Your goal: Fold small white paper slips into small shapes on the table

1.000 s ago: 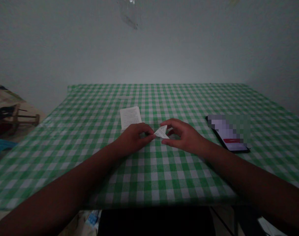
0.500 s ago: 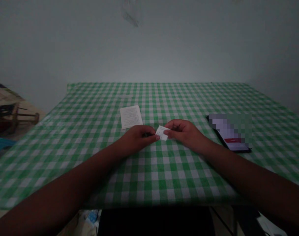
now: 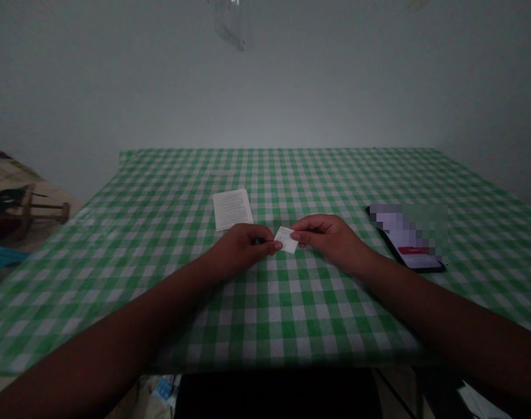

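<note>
though small, paper (image 3: pixel 286 237) in both hands (image 3: pixel 241 247) (image 3: pixel 333 240)

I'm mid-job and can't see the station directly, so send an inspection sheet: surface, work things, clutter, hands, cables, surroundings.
Surface: green-and-white checked tablecloth over the table.
Work things: small white paper between the hands; printed paper lying beyond the left hand.
Clutter: phone lying at the right, screen partly pixelated.
Hands: left hand pinches the small white paper's left side; right hand pinches its right.
Cables: thin dark line below the table edge, possibly a cable.
Surroundings: pale wall behind; wooden frame at left.
</note>
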Tool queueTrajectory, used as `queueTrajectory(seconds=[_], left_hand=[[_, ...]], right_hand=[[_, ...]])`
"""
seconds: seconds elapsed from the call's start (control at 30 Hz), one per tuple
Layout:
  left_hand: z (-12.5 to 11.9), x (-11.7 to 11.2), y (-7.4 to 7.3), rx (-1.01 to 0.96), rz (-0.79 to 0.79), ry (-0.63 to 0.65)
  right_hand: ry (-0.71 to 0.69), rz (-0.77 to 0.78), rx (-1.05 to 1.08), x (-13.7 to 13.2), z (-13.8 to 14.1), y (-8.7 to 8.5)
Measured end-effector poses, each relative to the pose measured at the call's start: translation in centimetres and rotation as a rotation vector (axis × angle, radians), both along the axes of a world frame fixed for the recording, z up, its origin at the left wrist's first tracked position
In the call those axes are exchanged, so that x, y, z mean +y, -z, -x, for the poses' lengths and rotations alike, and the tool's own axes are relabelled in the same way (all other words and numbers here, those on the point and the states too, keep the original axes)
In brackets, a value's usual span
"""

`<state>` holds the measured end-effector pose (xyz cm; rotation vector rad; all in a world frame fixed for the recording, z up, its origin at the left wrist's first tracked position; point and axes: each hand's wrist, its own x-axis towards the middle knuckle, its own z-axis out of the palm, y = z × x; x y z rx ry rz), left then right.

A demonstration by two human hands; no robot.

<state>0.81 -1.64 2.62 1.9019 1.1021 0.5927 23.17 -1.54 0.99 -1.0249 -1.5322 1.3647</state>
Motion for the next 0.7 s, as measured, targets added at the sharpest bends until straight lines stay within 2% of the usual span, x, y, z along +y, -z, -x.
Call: queueTrajectory(seconds=[0.3,0.5,0.7], left_hand=[[-0.34,0.18,0.44,-0.207,0.060,-0.052],[-0.39,0.32,0.76,-0.242,0.059,-0.066],[-0.50,0.24,0.42,-0.270,0.108,-0.076]], right_hand=[[0.005,-0.003,-0.032,-0.41,0.29,-0.02],[0.046,0.072,0.046,-0.42,0.60,-0.23],[0.064,0.053,0.047,-0.55,0.58,-0.57]])
